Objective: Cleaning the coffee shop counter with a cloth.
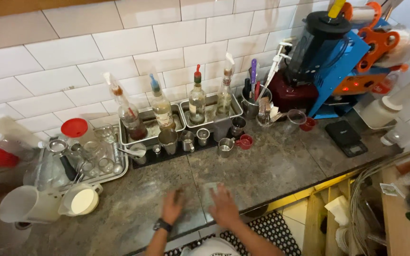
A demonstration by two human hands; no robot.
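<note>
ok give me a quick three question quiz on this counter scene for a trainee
1. True or false: the right hand lies on a pale cloth on the stone counter.
2. How many bottles with pour spouts stand in the two metal trays by the wall?
3. What sits on the left wrist, below the left hand? A) a dark watch B) a red band C) nothing

Key: 1 true; 2 four; 3 A

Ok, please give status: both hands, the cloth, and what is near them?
Left hand flat on grey stone counter, blurred. Right hand pressing pale cloth. Nothing held otherwise. Nearest: white jug left, metal cups behind.
</note>
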